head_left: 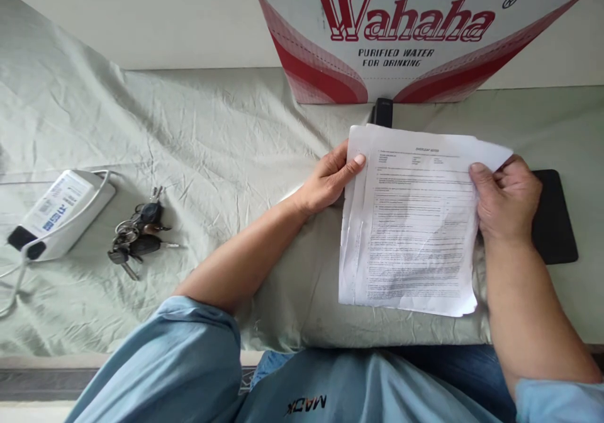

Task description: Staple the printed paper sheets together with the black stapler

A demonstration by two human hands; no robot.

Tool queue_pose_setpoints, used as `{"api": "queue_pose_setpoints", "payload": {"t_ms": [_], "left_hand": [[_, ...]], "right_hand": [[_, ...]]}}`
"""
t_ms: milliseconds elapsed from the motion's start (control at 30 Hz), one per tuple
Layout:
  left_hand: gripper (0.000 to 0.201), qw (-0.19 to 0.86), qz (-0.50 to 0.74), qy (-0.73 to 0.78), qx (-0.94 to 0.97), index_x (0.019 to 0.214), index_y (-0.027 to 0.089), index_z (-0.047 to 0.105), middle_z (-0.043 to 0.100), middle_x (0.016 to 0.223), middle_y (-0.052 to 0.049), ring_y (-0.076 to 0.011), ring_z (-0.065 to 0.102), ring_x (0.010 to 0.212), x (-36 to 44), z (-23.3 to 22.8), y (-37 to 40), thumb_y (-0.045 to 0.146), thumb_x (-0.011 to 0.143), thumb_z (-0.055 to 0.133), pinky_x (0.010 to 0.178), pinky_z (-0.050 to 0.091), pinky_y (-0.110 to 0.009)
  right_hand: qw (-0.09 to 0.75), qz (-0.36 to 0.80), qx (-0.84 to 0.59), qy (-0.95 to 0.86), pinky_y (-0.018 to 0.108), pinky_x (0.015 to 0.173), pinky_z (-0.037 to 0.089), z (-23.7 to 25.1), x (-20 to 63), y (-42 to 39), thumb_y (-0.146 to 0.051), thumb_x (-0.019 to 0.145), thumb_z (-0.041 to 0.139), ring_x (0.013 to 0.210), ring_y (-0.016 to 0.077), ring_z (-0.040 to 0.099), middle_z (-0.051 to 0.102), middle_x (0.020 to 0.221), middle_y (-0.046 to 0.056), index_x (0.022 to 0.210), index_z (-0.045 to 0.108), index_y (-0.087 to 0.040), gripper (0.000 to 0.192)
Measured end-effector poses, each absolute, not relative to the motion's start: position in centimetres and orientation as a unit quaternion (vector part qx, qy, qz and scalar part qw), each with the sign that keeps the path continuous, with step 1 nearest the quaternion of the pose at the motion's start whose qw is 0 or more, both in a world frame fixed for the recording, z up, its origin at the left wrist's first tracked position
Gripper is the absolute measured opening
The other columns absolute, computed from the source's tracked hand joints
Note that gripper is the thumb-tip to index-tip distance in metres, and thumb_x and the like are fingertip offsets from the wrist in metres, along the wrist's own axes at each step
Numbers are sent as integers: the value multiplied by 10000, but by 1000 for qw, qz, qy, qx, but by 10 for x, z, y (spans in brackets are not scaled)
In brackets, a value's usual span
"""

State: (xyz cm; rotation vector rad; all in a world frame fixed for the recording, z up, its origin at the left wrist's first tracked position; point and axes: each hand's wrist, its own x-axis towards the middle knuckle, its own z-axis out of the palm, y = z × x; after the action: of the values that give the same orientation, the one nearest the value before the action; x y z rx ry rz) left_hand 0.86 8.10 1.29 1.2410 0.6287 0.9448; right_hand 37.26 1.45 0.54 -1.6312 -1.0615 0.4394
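adapter: white power brick [59, 212] way out at 9 o'clock, label up, cord looping off the left edge. Just parked there, nobody's touching it.
keys: bunch of keys [136, 237] just right of the brick, lying flat on the cloth, well apart from both hands.
cloth: wrinkly grey-green sheet [212, 140] covers the whole surface, so everything sits on fabric.
left hand: left hand [330, 180] is at the sheets' upper-left edge, thumb on top of the page, the rest of the fingers tucked behind. Looks like a pinch to keep that side from flopping.
papers: stack of printed papers [410, 234] dead centre, text side up toward the camera, bottom edge resting on the cloth near the lap. Edges are fanned and a bit crumpled, so it's several sheets. Held on both sides, I'd guess to keep them flat enough to read.
right hand: right hand [507, 199] clamps the right edge at 3 o'clock, thumb over the front.
pad: black flat thing [554, 218] under and right of that hand, can't tell what.
box: Wahaha water carton [415, 33] at 12 o'clock, a small dark object [382, 112] at its foot.
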Motion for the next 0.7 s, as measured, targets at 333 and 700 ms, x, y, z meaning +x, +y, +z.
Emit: {"api": "queue_pose_setpoints", "payload": {"t_ms": [333, 700], "left_hand": [[672, 675, 383, 302, 554, 1027, 232, 923, 960, 1063, -78, -301, 928, 1036, 8, 11, 79, 883, 934, 1060, 928, 785, -437], [844, 643, 541, 366, 399, 1319, 268, 884, 963, 1344, -87, -414, 866, 1575, 24, -14, 96, 1028, 957, 942, 1262, 775, -587]], "right_hand": [[515, 267, -640, -505, 544, 1246, 722, 31, 355, -3, -889, 834, 1067, 1249, 320, 893, 960, 1248, 69, 1162, 929, -307, 682], [507, 481, -556, -450, 862, 1146, 794, 35, 359, -89, -985, 475, 1128, 1531, 577, 864, 912, 1616, 96, 1363, 978, -529, 1009]]}}
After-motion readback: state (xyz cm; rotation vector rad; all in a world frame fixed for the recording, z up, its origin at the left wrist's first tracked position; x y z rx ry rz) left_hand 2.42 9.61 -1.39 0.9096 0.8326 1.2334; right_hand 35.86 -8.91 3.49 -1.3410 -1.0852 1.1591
